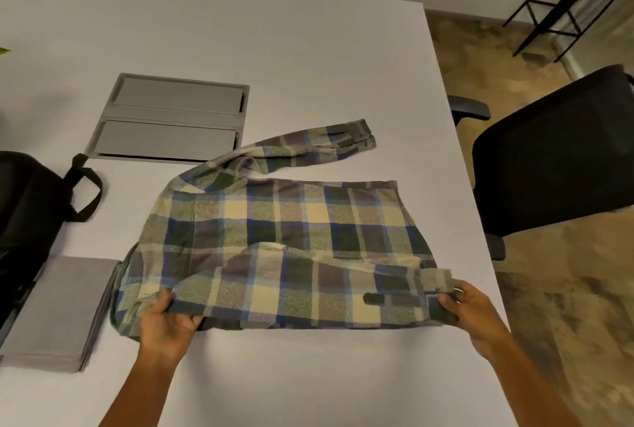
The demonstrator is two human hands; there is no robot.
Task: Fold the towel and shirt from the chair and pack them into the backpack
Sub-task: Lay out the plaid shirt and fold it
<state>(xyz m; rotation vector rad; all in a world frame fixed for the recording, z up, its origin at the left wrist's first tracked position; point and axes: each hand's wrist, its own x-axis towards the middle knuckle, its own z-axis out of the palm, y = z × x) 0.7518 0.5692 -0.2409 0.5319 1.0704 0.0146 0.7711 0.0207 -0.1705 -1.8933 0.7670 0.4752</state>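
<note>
At the far left edge a black fabric backpack [24,221] stands on the white bench [274,49], its looped carry handle [87,193] lying towards the middle. Just in front of it a folded grey towel [55,313] lies flat on the bench, its right edge touching the shirt's left side. Farther back, a grey rectangular two-flap panel [171,118] is set into the bench top. The blue, green and cream plaid flannel shirt [284,221] is spread across the middle of the bench, one sleeve [308,145] stretched away to the back right and its near portion doubled over the body. The left hand [168,320] grips the shirt's near left corner, thumb on top and fingers [192,322] curled under the cloth. The right hand [470,313] holds the near right end by the buttoned cuff, thumb and fingers [449,306] pinching the fabric and lifting it slightly off the bench. Right of the bench a black office chair [549,159] stands on the mottled brown carpet [566,323], and a thin black metal frame [562,1] stands at the far right
</note>
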